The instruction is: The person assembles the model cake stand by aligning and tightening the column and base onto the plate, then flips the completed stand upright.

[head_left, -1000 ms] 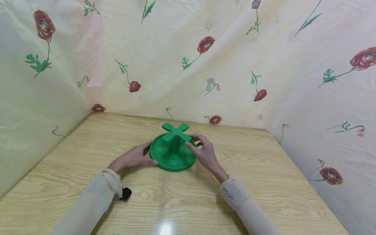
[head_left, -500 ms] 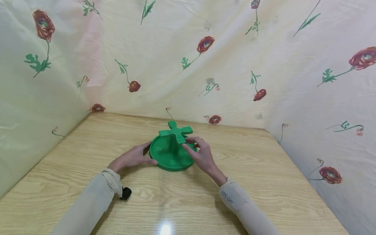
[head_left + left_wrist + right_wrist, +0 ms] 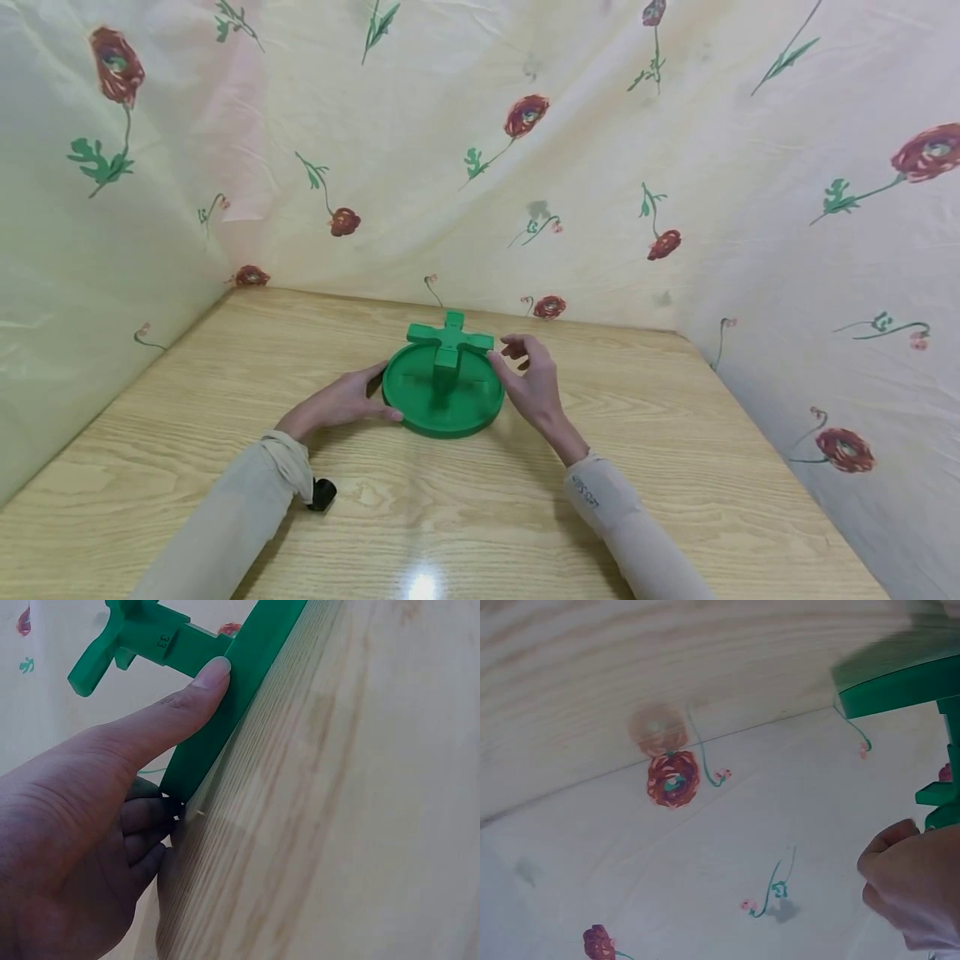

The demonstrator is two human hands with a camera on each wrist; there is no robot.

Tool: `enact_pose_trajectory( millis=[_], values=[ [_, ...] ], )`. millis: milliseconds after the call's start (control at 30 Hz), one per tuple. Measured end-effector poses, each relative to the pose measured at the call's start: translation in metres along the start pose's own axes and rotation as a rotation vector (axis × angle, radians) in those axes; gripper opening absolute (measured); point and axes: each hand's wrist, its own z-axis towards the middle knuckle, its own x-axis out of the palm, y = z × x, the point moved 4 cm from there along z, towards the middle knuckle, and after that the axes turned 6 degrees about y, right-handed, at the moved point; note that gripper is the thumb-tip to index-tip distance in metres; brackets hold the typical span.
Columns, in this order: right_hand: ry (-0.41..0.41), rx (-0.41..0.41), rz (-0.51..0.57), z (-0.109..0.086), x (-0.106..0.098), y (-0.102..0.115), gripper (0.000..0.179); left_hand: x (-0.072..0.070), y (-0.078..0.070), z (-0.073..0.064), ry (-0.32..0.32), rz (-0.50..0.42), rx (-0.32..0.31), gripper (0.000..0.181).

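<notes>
A green round base (image 3: 412,404) with a raised rim stands on the table, and a post (image 3: 444,385) rises from its middle. Topping the post is a green cross-shaped piece (image 3: 449,337). My left hand (image 3: 345,404) holds the base's left side; in the left wrist view the thumb presses the rim (image 3: 217,727) while the fingers curl behind it. At the right end of the cross, my right hand (image 3: 534,385) has its thumb by one arm's tip, its fingers bent and spread apart from the thumb. Whether that thumb touches the arm, I cannot tell.
On the wooden table (image 3: 450,533), a small black object (image 3: 322,495) lies beside the left sleeve. Flower-printed cloth (image 3: 420,150) hangs behind the table and along both sides.
The cross has turned clockwise, seen from above, on its post. My right hand first moved with one arm, then drew slightly back to the right. The left hand stays put.
</notes>
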Motion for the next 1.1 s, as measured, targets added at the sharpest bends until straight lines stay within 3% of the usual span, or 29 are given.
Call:
enact_pose_trajectory(
  millis=[167, 400, 667, 1100],
  values=[
    [0.106, 0.032, 0.042, 0.002, 0.005, -0.005, 0.044, 0.001, 0.001, 0.0, 0.0, -0.006, -0.002, 0.105],
    [0.177, 0.028, 0.07, 0.004, 0.011, -0.006, 0.044, 0.001, 0.003, 0.001, 0.0, -0.001, -0.027, 0.108],
    [0.169, 0.031, 0.082, 0.004, 0.011, -0.004, 0.031, 0.0, 0.003, 0.001, -0.005, 0.014, -0.025, 0.107],
    [0.131, 0.033, 0.146, -0.001, 0.012, 0.0, 0.032, 0.0, 0.002, 0.001, 0.0, 0.0, -0.028, 0.108]
  ],
)
